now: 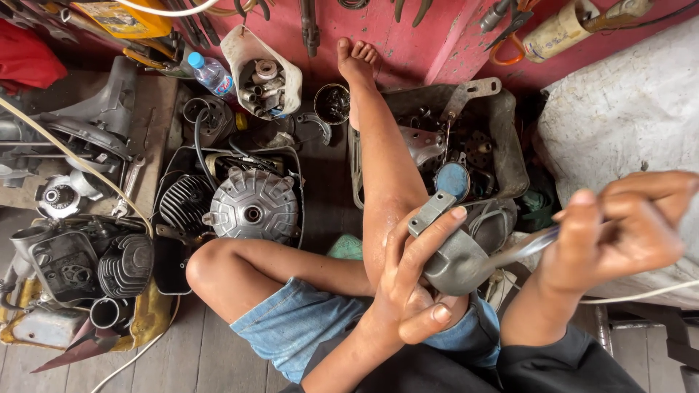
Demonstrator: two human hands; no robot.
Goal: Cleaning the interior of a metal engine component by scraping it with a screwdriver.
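Note:
My left hand [411,284] grips a grey cast-metal part [455,255] with a flat bracket tab [431,211] sticking up, held over my lap. My right hand [619,229] is closed around the handle of a thin metal tool [528,246] whose shaft points left and reaches the grey part. I sit cross-legged, bare legs stretched over the floor, one foot [357,58] against the red wall.
A finned engine with a round silver cover [253,204] lies in a black tray to the left. Further left lie more engine parts [87,262]. A black tub of metal scraps [473,138] sits behind my leg. A plastic bottle [211,73] and a white sack [619,109] are nearby.

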